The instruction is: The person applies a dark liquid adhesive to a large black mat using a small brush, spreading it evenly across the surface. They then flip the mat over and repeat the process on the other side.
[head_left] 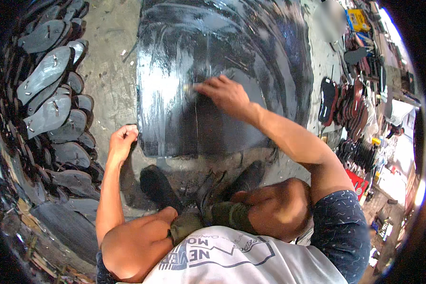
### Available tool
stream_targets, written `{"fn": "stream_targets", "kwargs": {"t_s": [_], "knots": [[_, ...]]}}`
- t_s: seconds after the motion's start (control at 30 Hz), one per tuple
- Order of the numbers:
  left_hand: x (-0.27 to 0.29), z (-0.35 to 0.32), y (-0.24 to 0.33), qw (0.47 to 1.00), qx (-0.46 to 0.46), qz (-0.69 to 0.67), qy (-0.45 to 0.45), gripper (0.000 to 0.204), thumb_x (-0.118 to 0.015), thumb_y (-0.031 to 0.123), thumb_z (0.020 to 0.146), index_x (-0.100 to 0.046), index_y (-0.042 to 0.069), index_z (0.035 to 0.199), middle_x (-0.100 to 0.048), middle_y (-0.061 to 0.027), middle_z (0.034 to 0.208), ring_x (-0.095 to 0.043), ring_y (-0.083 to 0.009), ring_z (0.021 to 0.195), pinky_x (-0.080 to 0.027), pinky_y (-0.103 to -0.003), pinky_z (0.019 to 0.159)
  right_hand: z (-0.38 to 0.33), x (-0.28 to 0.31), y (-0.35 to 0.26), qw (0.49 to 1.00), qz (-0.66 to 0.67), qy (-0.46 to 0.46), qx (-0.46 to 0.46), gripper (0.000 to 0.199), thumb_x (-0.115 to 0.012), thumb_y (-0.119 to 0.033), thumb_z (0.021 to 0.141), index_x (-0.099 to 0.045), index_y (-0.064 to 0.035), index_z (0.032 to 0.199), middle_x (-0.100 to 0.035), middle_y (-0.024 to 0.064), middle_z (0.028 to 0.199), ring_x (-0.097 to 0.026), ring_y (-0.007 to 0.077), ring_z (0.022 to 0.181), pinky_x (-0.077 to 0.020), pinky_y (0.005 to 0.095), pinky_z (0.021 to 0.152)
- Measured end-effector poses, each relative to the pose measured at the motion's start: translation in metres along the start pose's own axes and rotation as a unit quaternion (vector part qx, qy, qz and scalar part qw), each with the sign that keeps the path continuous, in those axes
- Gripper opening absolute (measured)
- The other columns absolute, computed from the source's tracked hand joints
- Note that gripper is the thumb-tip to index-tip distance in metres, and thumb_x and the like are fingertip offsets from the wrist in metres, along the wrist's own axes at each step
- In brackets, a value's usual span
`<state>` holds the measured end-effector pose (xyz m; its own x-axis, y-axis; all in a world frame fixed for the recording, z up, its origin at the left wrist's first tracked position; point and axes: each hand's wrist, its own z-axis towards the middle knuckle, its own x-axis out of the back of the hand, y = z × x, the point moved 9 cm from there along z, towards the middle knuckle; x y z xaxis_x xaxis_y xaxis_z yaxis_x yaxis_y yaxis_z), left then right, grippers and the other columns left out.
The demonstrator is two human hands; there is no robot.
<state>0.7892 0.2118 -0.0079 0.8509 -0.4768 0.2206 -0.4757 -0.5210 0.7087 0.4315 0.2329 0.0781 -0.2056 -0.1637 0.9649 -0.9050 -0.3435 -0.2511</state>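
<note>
While the person squats over the concrete floor (111, 71), a big black rubber sheet (251, 42) lies spread flat just ahead of the knees, glossy and streaked with pale marks. Right hand (226, 94) reaches out onto the middle of that sheet, fingers bunched in a narrow grip around something small and pale at the fingertips; what it is, too blurred to say. A thin straight line runs down the sheet from just under that hand toward the near edge. Left hand (122, 141) sits at the sheet's near left corner, curled into a closed fist right against the edge; whether it pinches the rubber or merely rests there, I cannot tell. Both dark shoes (158, 187) are planted just short of the sheet's near edge. Off to the left, a heap of grey cut-out soles (49, 102) fans along the floor, well apart from both hands, and finished sandals (350, 106) line the right side.
</note>
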Motion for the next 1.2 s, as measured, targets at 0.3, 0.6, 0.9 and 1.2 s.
{"fn": "stream_targets", "kwargs": {"t_s": [0.3, 0.6, 0.9, 1.2], "knots": [[0.002, -0.001, 0.0, 1.0, -0.001, -0.009, -0.014, 0.024, -0.071, 0.02, 0.098, -0.074, 0.003, 0.115, -0.068, 0.0042, 0.09, -0.058, -0.0074, 0.081, -0.048, -0.026, 0.08, -0.127, -0.033, -0.106, 0.996, 0.043, -0.075, 0.0, 0.056, -0.058, -0.019, 0.091, -0.053, -0.0268, 0.146, -0.057, -0.0021, 0.134, -0.056, 0.0207, 0.115, -0.0492, 0.0372, 0.092], [-0.001, 0.001, 0.012, 1.0, -0.018, 0.013, -0.003, 0.025, -0.072, 0.017, 0.097, -0.074, 0.001, 0.115, -0.069, 0.0025, 0.094, -0.059, -0.0083, 0.082, -0.048, -0.025, 0.08, -0.131, -0.005, -0.077, 0.914, 0.383, -0.089, -0.1, 0.049, -0.063, -0.011, 0.095, -0.058, -0.0203, 0.144, -0.063, 0.0065, 0.13, -0.061, 0.0295, 0.118, -0.0495, 0.0429, 0.102], [0.003, -0.008, 0.012, 1.0, -0.018, -0.011, 0.017, 0.021, -0.071, 0.014, 0.096, -0.074, 0.0, 0.112, -0.067, 0.0031, 0.087, -0.058, -0.0077, 0.078, -0.048, -0.026, 0.076, -0.035, 0.048, 0.13, 0.782, 0.521, 0.128, -0.317, 0.043, -0.061, -0.011, 0.099, -0.058, 0.0023, 0.14, -0.069, 0.0099, 0.128, -0.062, 0.018, 0.115, -0.047, 0.0331, 0.103], [0.002, 0.001, -0.008, 0.999, -0.015, -0.025, 0.023, 0.02, -0.072, 0.014, 0.098, -0.073, 0.001, 0.112, -0.069, 0.002, 0.093, -0.06, -0.0085, 0.082, -0.05, -0.026, 0.078, 0.014, 0.063, 0.126, 0.976, -0.067, 0.191, -0.081, 0.044, -0.058, -0.011, 0.091, -0.065, -0.0198, 0.134, -0.067, 0.0043, 0.109, -0.064, 0.0301, 0.095, -0.0583, 0.0408, 0.081]]}}
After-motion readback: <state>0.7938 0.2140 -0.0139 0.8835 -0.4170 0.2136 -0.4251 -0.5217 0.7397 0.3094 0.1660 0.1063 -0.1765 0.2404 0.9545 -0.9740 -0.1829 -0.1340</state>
